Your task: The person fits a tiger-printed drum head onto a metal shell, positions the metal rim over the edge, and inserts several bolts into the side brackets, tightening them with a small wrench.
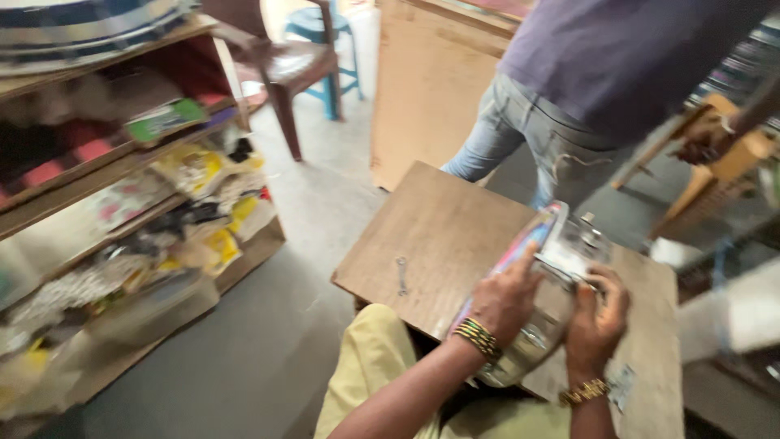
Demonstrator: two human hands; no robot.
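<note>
A shelf unit (122, 203) is standing along the left, crammed with packets and cloth, all blurred. Another person (585, 89), in a purple shirt and grey jeans, is standing just beyond the far edge of the bench (431, 236), back turned. A brown chair (284, 65) is sitting on the floor past the shelf, with a blue stool (321, 24) behind it.

The bench is a bare wooden board, and the person wearing the camera is sitting at its near edge. A round metal drum (540, 293) with a multicoloured face is lying tilted on the bench's right half, leaning toward the near edge.

The left hand (505, 299) is resting on the drum's coloured face, fingers together and pressed flat against it. The right hand (597, 313) is gripping the drum's shiny rim hardware from the right, fingers curled around it; what exactly they are pinching is too blurred to tell.

A small spanner (401, 275) is lying alone near the bench's left edge, well apart from both hands.
</note>
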